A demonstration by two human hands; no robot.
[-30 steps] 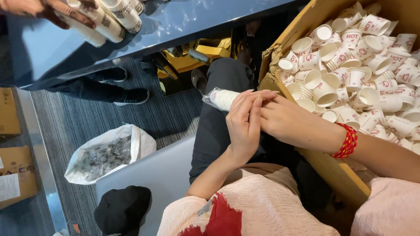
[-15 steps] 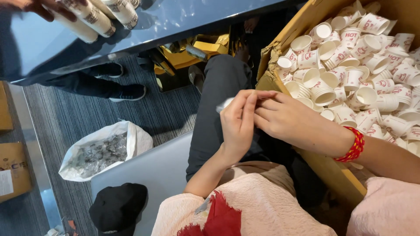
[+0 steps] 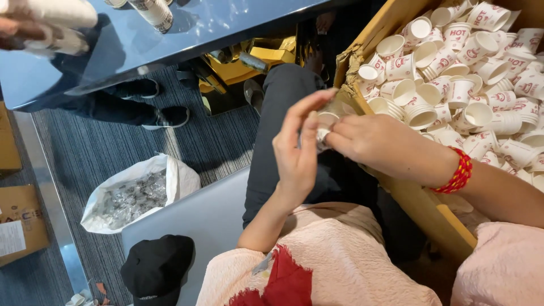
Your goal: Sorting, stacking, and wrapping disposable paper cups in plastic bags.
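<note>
Fingers (image 3: 334, 135) of the right hand (image 3: 385, 148) pinch a small paper cup (image 3: 324, 123) at its lower end, closed on it. The left hand (image 3: 298, 150) stands upright just beside it, fingers straight and loosely spread, their tips touching the cup's rim side; whether they grip it I cannot tell. The cup lies between both hands, above the lap, its long axis running roughly up and down. The right hand is nearer. A box (image 3: 416, 207) of loose cups (image 3: 453, 85) sits close on the right, its near edge under the right wrist.

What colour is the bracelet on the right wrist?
Red with small yellow accents; the bracelet shows best in the head view.
</note>
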